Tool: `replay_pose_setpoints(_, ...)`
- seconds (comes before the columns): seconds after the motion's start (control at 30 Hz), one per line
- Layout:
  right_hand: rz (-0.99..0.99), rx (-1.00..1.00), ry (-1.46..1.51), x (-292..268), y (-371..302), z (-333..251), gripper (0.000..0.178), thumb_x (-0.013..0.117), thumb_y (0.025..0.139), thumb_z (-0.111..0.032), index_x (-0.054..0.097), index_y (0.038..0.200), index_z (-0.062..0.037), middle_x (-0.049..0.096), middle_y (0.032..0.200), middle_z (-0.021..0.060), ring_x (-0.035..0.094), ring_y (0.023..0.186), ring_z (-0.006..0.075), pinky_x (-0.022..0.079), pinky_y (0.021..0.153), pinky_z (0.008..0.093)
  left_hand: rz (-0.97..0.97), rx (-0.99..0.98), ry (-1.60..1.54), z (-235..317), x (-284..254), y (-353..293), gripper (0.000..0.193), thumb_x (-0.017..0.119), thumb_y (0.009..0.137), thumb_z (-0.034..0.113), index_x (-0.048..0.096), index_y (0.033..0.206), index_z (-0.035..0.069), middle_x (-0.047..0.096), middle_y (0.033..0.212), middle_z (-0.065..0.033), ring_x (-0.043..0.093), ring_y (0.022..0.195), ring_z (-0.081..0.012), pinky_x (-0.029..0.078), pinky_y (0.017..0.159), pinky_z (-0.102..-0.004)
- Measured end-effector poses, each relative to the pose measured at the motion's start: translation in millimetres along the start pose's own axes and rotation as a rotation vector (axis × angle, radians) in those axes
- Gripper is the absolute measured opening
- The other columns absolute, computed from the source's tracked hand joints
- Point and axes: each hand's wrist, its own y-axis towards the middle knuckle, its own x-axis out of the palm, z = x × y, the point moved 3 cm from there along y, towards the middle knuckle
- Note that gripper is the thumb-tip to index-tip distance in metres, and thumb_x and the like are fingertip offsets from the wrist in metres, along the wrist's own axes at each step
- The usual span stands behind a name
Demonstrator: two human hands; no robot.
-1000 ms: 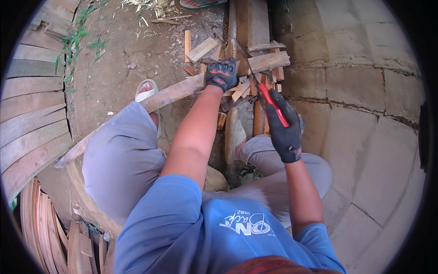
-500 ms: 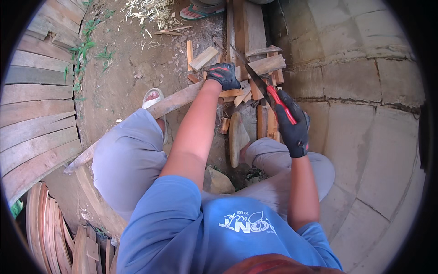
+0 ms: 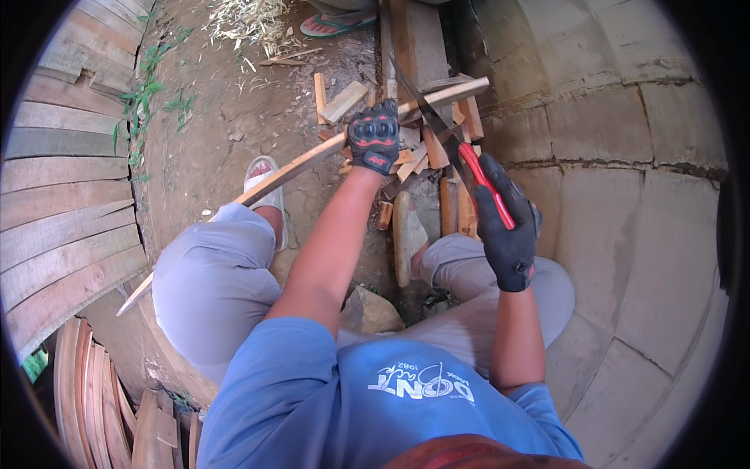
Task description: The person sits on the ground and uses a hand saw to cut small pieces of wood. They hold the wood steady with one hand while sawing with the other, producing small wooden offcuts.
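Observation:
My left hand [image 3: 374, 134], in a black glove with red trim, is closed around a long wooden plank [image 3: 301, 165]. The plank runs slantwise from beside my left knee to the wood pile at the upper right, with its narrow edge turned up. My right hand [image 3: 504, 215], also gloved, is wrapped round the red handle of a hand saw [image 3: 423, 103]. Its long dark blade points up and away to the left, crossing the plank near its far end. Whether the teeth touch the wood I cannot tell.
Several short offcuts [image 3: 344, 102] lie under and around the plank. A thick timber beam [image 3: 419, 47] extends away from me. Concrete blocks [image 3: 601, 127] border the right; stacked boards [image 3: 70, 191] line the left. Another person's sandalled foot [image 3: 337, 24] and wood shavings [image 3: 246, 30] are farther off.
My left hand has turned back-up and rolled the plank from its broad face onto its narrow edge. The saw stays in my right hand, which has shifted slightly down toward me.

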Motion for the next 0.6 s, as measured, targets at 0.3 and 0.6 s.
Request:
replay_pose_setpoints(0.3,-0.001,0.185,0.043,9,2,2,0.039,0.069,0.103,-0.021,0.073,0.140,-0.0100,0.078,0.127,0.0175,0.076,0.119,0.0295,0.056,0.102,0.0405,0.084,0.024,-0.117,6,19,-11,0.029,0.069,0.087,0.013,0.068,0.115,0.006,0.075,0.110,-0.0163,0.075,0.102,-0.0355,0.060,0.088,-0.0481)
replay_pose_setpoints(0.6,0.046,0.042,0.066,5,5,5,0.038,0.069,0.103,-0.016,0.074,0.138,-0.0042,0.078,0.129,0.0174,0.076,0.118,0.0262,0.056,0.104,0.0389,-0.284,-0.203,-0.168,-2,27,17,0.029,0.064,0.093,0.028,0.079,0.109,0.007,0.080,0.109,-0.0177,0.078,0.101,-0.0370,0.062,0.087,-0.0488)
